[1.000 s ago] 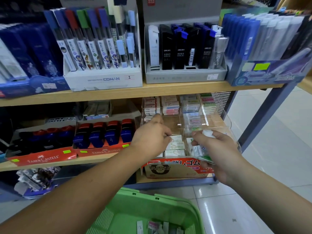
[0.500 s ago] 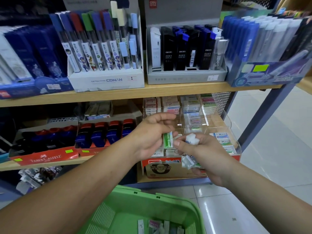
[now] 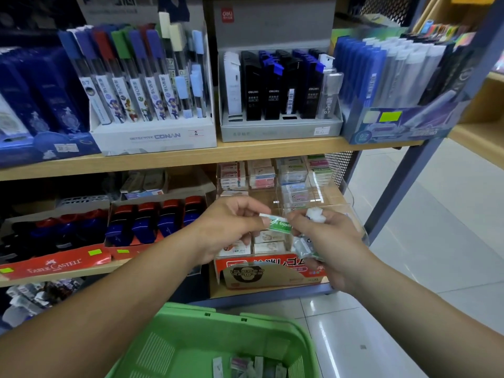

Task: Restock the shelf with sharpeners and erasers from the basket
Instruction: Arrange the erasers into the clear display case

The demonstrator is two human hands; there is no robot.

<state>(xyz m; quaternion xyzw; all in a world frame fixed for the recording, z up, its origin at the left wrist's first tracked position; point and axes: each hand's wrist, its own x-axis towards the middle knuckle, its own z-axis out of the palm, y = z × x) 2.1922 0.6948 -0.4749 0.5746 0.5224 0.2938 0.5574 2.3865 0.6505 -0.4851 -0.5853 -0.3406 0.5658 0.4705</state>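
Observation:
My left hand (image 3: 229, 230) pinches a green-and-white eraser (image 3: 278, 222) between thumb and fingers, in front of the clear eraser organizer (image 3: 351, 203) on the lower shelf. My right hand (image 3: 327, 241) is close beside it, its fingertips touching the same eraser. It also grips a bunch of wrapped erasers (image 3: 305, 245), with a white one (image 3: 315, 214) sticking up at the top. The green basket (image 3: 191, 339) sits below my arms and has several small packs at its bottom. Blue-and-red sharpeners (image 3: 152, 222) stand in Faber-Castell trays to the left.
The upper wooden shelf (image 3: 245, 154) carries boxes of pencil leads. A red eraser carton (image 3: 267, 271) fronts the organizer. A blue metal post (image 3: 403, 184) and white floor tiles lie to the right.
My left hand left the organizer compartment and came to my right hand, taking a green eraser from the bunch; the eraser has turned from upright to lying sideways.

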